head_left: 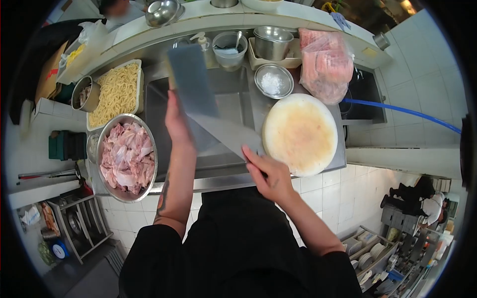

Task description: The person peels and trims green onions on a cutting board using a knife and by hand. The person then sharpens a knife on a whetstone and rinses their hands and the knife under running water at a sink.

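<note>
Over the metal sink (pixel 233 94), my left hand (pixel 178 119) holds a grey flat block, like a sharpening stone (pixel 191 74), upright and blurred by motion. My right hand (pixel 268 174) grips the handle of a wide-bladed knife (pixel 226 136). The blade points up and left, its far end at the lower part of the block; whether they touch is unclear. A round white cutting board (pixel 299 134) lies just right of the knife. To the left of my left forearm stands a metal bowl of raw meat pieces (pixel 127 158).
Noodles fill a white tray (pixel 117 92) beside a small metal pot (pixel 85 94). Behind the board are a bowl of white powder (pixel 274 81), a metal pot (pixel 273 42) and a bag of pink meat (pixel 325 64). A blue hose (pixel 402 110) runs right. People show at upper left and lower right.
</note>
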Available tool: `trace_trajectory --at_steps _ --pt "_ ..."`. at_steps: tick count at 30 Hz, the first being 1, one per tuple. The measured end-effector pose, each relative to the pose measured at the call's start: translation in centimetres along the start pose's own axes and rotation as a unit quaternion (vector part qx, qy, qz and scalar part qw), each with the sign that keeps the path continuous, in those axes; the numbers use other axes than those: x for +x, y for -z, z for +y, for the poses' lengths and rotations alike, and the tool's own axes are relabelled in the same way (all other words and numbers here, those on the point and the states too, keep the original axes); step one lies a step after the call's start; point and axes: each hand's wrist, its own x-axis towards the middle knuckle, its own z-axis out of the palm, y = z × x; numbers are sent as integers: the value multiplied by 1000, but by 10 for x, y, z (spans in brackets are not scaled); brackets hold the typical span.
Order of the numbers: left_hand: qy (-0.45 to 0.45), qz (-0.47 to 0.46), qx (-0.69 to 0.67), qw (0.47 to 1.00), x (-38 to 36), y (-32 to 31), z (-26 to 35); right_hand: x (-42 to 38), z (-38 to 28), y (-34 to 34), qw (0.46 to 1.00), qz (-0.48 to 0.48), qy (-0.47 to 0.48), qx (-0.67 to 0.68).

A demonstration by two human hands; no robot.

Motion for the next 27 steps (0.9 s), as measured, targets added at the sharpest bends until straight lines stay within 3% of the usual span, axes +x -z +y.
trace_trajectory --at_steps 2,4,6,10,12,14,16,20,24,26,27 --pt "-21 64 87 994 -16 -16 -23 40 -6 3 1000 10 28 6" --pt "48 62 91 993 -30 -19 -38 71 -18 7 997 23 73 -5" --pt "57 51 86 993 -23 -14 -34 65 -15 15 998 9 66 -6" --pt "-27 4 -22 999 3 -16 0 14 -6 7 998 -36 42 -5" --pt "6 -61 -53 997 7 1 -2 16 -10 1 999 -36 16 20" --pt "-20 61 53 996 7 14 -30 43 -22 -6 998 -2 57 24" --pt "-67 58 71 993 5 -8 -32 43 -24 -9 998 1 45 45" --pt "-17 -2 -42 999 24 -6 -7 2 -14 -13 998 -14 22 54" --pt "-24 -58 -65 996 30 -5 -22 40 -32 -20 995 -4 70 74" --pt "-80 5 -99 992 33 -15 -41 47 -43 -17 994 -16 68 81" --pt "-95 -38 -102 990 32 -18 -38 50 -45 -16 993 -31 65 89"
